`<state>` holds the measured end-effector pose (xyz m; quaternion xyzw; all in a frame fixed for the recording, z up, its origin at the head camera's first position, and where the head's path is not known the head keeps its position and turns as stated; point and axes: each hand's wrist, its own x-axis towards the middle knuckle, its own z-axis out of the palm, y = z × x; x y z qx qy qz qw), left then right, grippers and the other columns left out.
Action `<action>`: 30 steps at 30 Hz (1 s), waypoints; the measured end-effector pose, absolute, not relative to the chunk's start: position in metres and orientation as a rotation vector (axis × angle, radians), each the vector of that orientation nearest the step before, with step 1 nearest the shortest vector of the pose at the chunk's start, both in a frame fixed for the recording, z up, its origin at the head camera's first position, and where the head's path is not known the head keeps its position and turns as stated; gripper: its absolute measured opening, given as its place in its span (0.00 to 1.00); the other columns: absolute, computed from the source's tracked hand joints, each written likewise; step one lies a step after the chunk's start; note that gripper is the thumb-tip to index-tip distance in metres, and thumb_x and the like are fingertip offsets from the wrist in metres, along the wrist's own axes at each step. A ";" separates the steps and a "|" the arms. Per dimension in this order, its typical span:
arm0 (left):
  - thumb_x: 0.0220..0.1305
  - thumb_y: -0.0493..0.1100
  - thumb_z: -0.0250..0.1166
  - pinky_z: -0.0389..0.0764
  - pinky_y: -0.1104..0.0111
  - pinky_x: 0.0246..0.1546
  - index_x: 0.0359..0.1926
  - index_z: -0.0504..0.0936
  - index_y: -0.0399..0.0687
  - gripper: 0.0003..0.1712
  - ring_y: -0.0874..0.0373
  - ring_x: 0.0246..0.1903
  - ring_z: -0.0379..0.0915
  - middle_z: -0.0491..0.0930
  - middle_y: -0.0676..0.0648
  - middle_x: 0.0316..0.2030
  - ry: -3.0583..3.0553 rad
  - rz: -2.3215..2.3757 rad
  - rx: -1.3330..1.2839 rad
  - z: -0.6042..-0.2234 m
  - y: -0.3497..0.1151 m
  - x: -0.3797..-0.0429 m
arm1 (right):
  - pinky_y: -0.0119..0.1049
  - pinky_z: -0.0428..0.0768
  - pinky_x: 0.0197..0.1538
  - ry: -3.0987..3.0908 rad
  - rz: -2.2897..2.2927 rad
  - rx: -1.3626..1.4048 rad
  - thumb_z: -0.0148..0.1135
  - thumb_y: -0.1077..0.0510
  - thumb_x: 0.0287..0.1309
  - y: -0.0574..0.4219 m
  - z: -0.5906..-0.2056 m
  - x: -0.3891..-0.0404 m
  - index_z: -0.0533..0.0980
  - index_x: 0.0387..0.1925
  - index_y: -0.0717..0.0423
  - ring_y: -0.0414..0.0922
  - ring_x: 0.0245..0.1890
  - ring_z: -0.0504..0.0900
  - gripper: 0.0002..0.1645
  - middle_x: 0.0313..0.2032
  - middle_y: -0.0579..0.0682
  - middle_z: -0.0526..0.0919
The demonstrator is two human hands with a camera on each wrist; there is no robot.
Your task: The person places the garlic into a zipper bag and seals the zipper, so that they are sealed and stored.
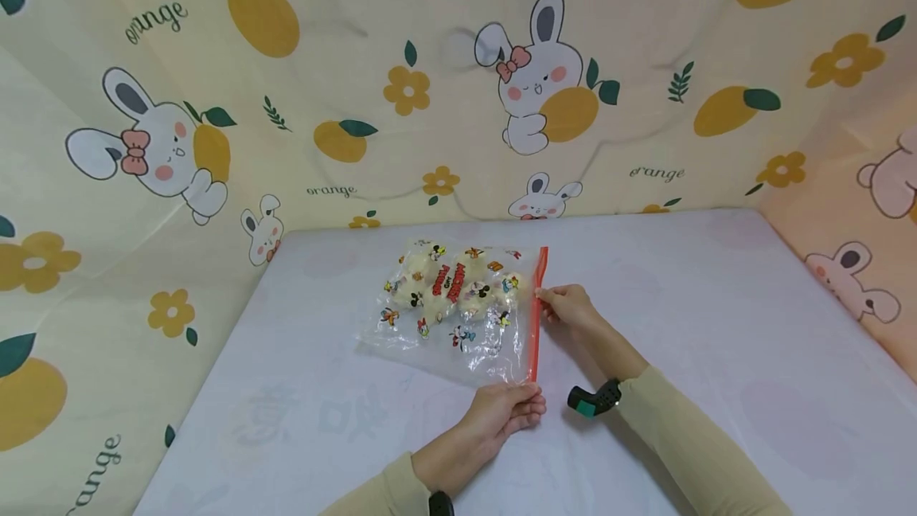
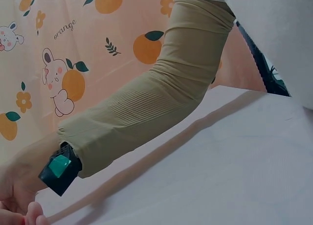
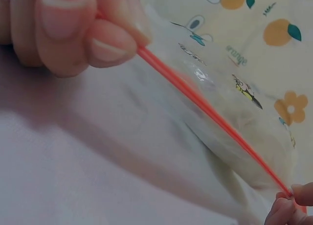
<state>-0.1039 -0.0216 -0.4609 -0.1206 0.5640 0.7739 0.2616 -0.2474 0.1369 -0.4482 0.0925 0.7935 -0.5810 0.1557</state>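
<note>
A clear plastic zip bag (image 1: 430, 345) with cartoon prints and a red strip (image 1: 535, 333) down its right edge lies on the table. Several pale, rounded lumps show inside it. My left hand (image 1: 501, 416) pinches the near end of the strip between thumb and fingers. Farther up the same strip, my right hand (image 1: 573, 310) pinches the edge with its fingertips. Seen from the right wrist, the red strip (image 3: 205, 107) runs taut from the large left hand (image 3: 73, 29) to the small right hand (image 3: 288, 208). The left wrist view mostly shows the right sleeve (image 2: 142, 107).
A white cloth covers the table (image 1: 301, 420). Behind and beside it hangs a cream curtain (image 1: 444, 46) printed with rabbits and oranges. A black and green device (image 1: 595, 399) sits at the right wrist, and a dark one (image 1: 440, 504) at the left.
</note>
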 end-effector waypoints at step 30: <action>0.65 0.38 0.61 0.85 0.76 0.35 0.47 0.80 0.30 0.15 0.67 0.27 0.80 0.83 0.53 0.25 1.532 2.092 -0.349 -0.461 -0.021 -0.105 | 0.25 0.71 0.26 2.287 -1.641 0.294 0.53 0.53 0.69 0.137 -0.442 -0.260 0.77 0.39 0.70 0.34 0.19 0.70 0.20 0.16 0.41 0.72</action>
